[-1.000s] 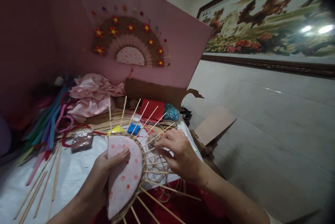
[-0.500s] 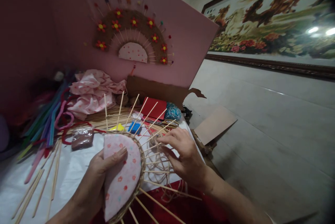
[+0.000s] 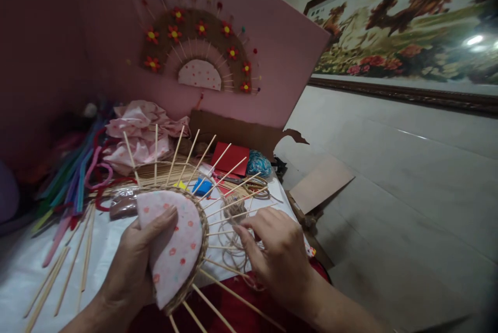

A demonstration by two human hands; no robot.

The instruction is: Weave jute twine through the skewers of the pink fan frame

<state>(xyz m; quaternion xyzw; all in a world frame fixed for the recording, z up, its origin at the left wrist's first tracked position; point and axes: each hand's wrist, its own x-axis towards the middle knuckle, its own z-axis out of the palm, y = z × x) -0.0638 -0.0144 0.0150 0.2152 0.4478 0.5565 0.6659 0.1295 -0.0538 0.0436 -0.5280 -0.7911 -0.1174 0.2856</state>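
Observation:
My left hand grips a half-round panel of pale pink, flower-dotted cloth, thumb on its front and fingers behind. Braided twine edges the curved side, and thin wooden sticks fan out from it. On the right, my right hand is among the sticks, thumb and forefinger pinched together on what looks like a strand of twine; the fingers partly cover it. Loose loops of twine and a small twine ball lie behind and beneath the sticks near that hand.
A finished-looking fan piece with red flowers hangs on the pink board. Around the white table lie pink cloth, pipe cleaners, loose sticks, scissors, red card and blue yarn.
The panel in my left hand has shifted left and slightly up, tilting a little. My right hand has moved slightly down and right along the fan, its fingers more curled.

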